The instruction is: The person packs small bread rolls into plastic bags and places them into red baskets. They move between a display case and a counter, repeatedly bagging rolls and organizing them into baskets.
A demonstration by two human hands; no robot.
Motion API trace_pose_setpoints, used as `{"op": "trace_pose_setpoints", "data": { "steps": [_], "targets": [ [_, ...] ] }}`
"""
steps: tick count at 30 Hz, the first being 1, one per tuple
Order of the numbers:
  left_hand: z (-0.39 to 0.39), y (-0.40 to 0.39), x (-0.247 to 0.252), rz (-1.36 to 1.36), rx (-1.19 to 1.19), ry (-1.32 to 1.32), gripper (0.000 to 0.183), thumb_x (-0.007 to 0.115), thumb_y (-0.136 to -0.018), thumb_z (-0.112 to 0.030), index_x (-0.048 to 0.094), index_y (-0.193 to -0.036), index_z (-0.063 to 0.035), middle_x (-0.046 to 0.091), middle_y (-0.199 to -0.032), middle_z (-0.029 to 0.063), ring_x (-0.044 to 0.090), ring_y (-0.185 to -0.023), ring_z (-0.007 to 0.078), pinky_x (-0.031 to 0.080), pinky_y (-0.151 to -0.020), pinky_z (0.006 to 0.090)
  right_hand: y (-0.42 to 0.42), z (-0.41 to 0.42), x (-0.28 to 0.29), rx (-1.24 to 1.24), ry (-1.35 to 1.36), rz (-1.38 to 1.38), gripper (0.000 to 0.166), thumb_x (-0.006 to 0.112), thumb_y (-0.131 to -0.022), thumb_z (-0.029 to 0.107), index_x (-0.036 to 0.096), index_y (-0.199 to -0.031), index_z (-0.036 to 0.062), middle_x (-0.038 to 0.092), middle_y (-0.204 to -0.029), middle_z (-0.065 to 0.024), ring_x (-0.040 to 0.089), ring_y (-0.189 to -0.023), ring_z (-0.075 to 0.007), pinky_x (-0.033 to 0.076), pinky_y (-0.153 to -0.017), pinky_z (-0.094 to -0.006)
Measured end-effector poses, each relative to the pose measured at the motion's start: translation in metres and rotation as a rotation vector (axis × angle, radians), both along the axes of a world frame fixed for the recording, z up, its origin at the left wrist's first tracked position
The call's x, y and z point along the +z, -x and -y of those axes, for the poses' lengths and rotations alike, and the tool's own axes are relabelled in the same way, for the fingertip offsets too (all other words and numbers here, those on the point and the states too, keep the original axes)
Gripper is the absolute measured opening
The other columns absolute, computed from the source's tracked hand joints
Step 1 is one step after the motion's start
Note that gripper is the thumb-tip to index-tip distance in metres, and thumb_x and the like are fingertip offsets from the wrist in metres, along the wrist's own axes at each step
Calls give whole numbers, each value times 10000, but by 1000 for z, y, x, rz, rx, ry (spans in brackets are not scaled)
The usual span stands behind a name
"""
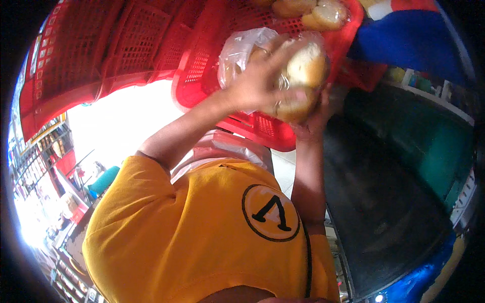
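Observation:
Bread rolls in a clear plastic bag [307, 70] are between my two hands, over a red plastic basket [189, 81]. My left hand [257, 85] is blurred and lies across the bag, its fingers and thumb spread around the rolls. From the right side and below, my right hand [314, 119] supports the same bag; the rolls hide part of its fingers. Crumpled clear plastic [237, 51] shows just left of my left hand, with something brown inside. Whether it belongs to the same bag I cannot tell.
More bagged rolls [327, 15] lie at the basket's far end. Large red perforated crates [125, 45] stand at the upper left. A dark panel or cover [379, 204] fills the right side, below blue fabric [409, 41]. Stocked shelves [45, 151] stand at far left.

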State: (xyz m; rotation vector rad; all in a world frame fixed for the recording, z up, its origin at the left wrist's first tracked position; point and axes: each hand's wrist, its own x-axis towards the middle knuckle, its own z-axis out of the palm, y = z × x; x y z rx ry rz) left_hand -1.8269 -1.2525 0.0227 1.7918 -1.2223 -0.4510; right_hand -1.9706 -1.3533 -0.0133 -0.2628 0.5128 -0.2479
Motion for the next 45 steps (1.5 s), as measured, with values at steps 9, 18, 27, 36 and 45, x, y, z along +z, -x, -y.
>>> {"op": "trace_pose_setpoints", "data": {
  "steps": [9,18,27,36,45],
  "targets": [
    [2,28,-25,-936,62,450,838,672,-787,-337,211,-1434,-70,347,-1390,201,395,-1259,354,372,-1023,459,28,-4,30,59,192,-165,752,371,-903,613,276,-1421,77,321,-1438,-112,358,-1293,-289,307,-1057,-437],
    [-31,-7,-43,-1912,-263,139,731,622,-789,-158,267,-1408,3,524,-1260,208,564,-1118,294,414,-998,418,7,25,64,92,705,-236,902,377,-845,694,227,-1441,33,357,-1428,-106,540,-1000,-132,475,-680,-235],
    [-48,-77,-78,-1126,238,-64,290,578,-870,-122,558,-1125,14,634,-1047,143,638,-912,249,529,-820,363,6,17,95,161,666,-8,1029,435,-816,698,126,-1427,-69,167,-1510,-167,554,-744,-59,375,-470,-155],
    [-1,-98,26,204,369,-541,447,611,-814,-192,520,-1236,-75,546,-1208,212,578,-1057,319,498,-850,398,-12,23,100,254,787,12,1067,526,-771,694,170,-1418,-76,270,-1461,-174,544,-726,-57,401,-523,-162],
    [132,-163,-125,356,349,-518,520,638,-800,-234,482,-1262,-55,562,-1174,192,581,-1049,298,501,-844,403,0,4,92,166,776,-106,1058,607,-724,677,262,-1400,-59,250,-1474,-193,477,-507,-36,376,-430,-169]
  ]
}}
